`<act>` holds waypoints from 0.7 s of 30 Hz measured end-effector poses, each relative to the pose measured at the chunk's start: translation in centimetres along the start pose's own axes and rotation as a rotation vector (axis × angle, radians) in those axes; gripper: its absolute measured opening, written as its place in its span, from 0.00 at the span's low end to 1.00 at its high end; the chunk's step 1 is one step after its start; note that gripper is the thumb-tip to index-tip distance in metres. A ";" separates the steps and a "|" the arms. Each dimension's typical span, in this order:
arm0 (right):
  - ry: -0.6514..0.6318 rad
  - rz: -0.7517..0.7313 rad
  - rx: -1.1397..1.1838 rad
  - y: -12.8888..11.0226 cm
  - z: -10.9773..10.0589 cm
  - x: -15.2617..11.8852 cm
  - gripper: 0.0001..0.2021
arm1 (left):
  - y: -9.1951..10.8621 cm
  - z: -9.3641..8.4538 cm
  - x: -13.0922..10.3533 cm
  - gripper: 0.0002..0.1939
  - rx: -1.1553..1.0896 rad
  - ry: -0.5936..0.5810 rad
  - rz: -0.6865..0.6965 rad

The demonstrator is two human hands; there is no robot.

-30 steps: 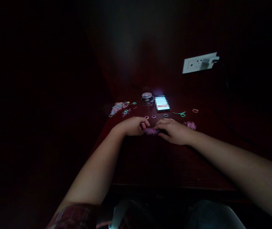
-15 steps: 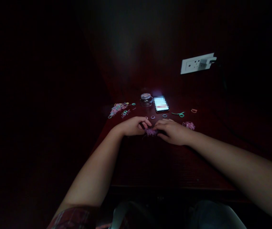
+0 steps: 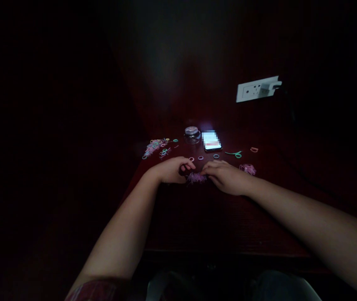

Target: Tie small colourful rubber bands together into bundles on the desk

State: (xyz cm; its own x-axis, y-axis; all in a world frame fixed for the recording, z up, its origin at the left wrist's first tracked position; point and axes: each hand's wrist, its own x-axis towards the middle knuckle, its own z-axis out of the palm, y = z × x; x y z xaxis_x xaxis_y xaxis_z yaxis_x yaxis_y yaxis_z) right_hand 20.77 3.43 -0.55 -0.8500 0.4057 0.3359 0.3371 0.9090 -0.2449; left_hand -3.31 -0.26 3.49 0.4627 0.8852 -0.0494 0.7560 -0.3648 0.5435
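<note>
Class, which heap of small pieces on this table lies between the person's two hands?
The purplish middle heap; the multicoloured heap lies farther off beyond the left hand, the pinkish heap just beyond the right wrist.

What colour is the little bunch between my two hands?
The bunch is pinkish purple, though dimly lit; head view.

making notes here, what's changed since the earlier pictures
The left hand edged left, uncovering more of the pink ring than half a second ago; the right hand drew its thumb inward at the purple bundle. Everything sits lower in view, likely camera tilt. Too dark to tell if anything was grasped or released. Phone, jar and green band stayed put.
</note>
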 end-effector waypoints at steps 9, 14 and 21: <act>-0.001 -0.009 -0.003 0.0 0.1 0.0 0.16 | 0.1 -0.3 -0.5 0.37 0.160 -0.056 -0.115; -0.003 -0.009 0.004 0.0 0.0 0.0 0.17 | 0.4 0.0 -0.1 0.33 0.151 -0.107 -0.150; -0.005 -0.013 0.001 -0.1 0.1 0.0 0.17 | 0.7 0.2 0.1 0.22 0.085 -0.119 -0.123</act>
State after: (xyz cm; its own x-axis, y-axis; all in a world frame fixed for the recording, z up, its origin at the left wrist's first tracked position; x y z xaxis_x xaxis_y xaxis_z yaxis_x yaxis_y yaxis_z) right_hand 20.69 3.37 -0.58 -0.8563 0.3936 0.3344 0.3258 0.9141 -0.2415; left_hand -2.66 -0.45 3.71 0.4119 0.8862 -0.2123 0.8444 -0.2835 0.4546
